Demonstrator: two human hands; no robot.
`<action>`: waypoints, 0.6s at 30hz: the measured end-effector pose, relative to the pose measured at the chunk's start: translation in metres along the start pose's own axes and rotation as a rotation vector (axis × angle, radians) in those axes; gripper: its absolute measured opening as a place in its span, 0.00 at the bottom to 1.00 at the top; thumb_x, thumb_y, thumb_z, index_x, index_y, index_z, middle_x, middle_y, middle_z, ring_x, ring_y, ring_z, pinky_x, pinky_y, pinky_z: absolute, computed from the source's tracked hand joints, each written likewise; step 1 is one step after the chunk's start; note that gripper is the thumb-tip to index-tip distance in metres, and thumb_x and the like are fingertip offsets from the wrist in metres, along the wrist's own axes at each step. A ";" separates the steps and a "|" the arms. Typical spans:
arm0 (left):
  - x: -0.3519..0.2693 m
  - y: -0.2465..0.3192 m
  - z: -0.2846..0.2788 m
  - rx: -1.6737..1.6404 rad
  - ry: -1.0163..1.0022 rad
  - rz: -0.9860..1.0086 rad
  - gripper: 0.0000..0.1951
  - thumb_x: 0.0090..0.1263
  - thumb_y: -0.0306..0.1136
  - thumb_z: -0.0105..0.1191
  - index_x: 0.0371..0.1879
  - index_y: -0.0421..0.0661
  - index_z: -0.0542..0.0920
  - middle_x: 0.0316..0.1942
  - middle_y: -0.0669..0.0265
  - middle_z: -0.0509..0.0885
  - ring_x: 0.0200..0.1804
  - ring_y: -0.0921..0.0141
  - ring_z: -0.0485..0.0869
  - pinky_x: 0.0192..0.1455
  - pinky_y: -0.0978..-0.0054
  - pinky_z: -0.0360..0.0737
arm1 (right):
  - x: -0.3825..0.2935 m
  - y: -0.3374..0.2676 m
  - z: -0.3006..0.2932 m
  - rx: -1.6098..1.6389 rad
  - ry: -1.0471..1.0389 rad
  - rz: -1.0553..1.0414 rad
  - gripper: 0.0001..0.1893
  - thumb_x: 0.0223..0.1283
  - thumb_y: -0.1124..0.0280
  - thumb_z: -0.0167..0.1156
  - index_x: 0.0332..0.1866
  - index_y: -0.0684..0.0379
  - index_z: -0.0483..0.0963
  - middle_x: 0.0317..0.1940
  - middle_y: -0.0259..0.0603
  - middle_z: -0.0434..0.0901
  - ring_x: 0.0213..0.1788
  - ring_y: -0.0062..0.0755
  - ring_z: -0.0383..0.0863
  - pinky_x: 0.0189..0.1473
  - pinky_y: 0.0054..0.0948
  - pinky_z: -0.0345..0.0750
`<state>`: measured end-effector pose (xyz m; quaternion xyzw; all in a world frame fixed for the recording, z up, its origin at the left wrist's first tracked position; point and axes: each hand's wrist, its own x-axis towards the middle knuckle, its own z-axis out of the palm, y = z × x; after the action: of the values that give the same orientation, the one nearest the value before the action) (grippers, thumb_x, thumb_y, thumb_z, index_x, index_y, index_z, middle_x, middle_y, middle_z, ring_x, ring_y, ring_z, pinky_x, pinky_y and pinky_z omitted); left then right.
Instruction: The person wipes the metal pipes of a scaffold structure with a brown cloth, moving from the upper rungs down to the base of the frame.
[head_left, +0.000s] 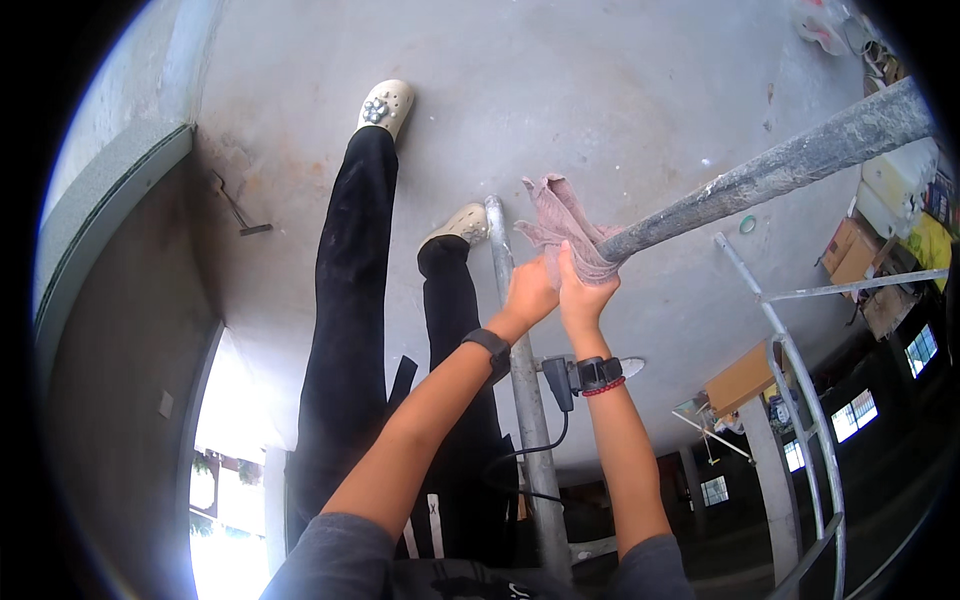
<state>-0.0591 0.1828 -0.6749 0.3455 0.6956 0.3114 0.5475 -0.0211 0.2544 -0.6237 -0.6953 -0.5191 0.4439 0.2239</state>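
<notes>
A pinkish cloth is wrapped around the lower end of a scuffed grey metal pipe, which slants up to the right. My right hand grips the pipe through this cloth, thumb laid along it. Close beside it, my left hand is closed against the cloth's lower left side; its fingers are partly hidden. Just behind my hands stands a second metal pipe, running down past my legs. A black device with a cable sits by my right wrist, next to a red beaded bracelet.
My feet in cream clogs are on the grey concrete floor. A metal frame rises at right, near cardboard boxes and a white plastic container. A small tool lies by the left wall. A green tape roll is on the floor.
</notes>
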 end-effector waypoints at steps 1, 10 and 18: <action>0.002 0.000 -0.002 0.015 -0.007 -0.004 0.11 0.50 0.33 0.57 0.30 0.43 0.75 0.28 0.54 0.80 0.30 0.51 0.79 0.32 0.59 0.76 | 0.002 -0.005 0.001 0.043 -0.022 0.075 0.19 0.47 0.76 0.65 0.46 0.71 0.71 0.39 0.45 0.79 0.42 0.30 0.79 0.48 0.29 0.73; 0.032 0.080 -0.032 -0.054 0.183 0.115 0.12 0.48 0.33 0.60 0.32 0.44 0.77 0.25 0.55 0.80 0.29 0.54 0.79 0.30 0.62 0.75 | 0.029 -0.080 -0.014 0.018 0.028 -0.087 0.25 0.47 0.75 0.67 0.50 0.72 0.67 0.44 0.46 0.76 0.46 0.30 0.76 0.50 0.30 0.72; 0.129 0.241 -0.103 -0.255 0.422 0.464 0.16 0.45 0.32 0.63 0.33 0.42 0.77 0.26 0.57 0.81 0.30 0.56 0.81 0.29 0.67 0.76 | 0.140 -0.251 -0.051 0.086 -0.072 -0.482 0.23 0.51 0.76 0.64 0.52 0.70 0.67 0.47 0.41 0.73 0.48 0.26 0.73 0.54 0.25 0.67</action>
<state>-0.1471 0.4201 -0.5285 0.3513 0.6518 0.5770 0.3447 -0.0995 0.4812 -0.4576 -0.5249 -0.6582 0.4239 0.3340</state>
